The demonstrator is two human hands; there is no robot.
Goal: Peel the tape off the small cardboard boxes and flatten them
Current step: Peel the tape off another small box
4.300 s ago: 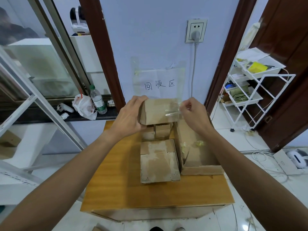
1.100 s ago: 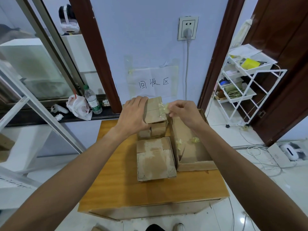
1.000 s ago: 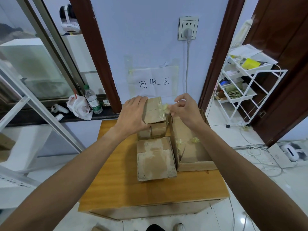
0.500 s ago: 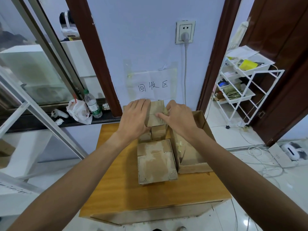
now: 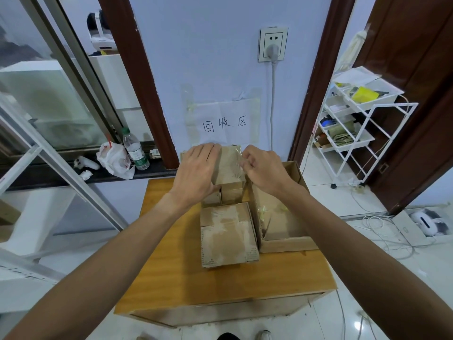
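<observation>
One wide-angle view only, worn on the head, looking forward and down across a wooden table (image 5: 220,285) toward the pale wall (image 5: 208,57) just behind, left hand (image 5: 196,173) and right hand (image 5: 266,171) near at mid-frame, forearms entering from lower corners

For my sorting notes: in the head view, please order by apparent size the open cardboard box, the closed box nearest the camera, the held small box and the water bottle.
1. open cardboard box
2. closed box; nearer the camera, so less sure
3. held small box, partly covered
4. water bottle
</observation>
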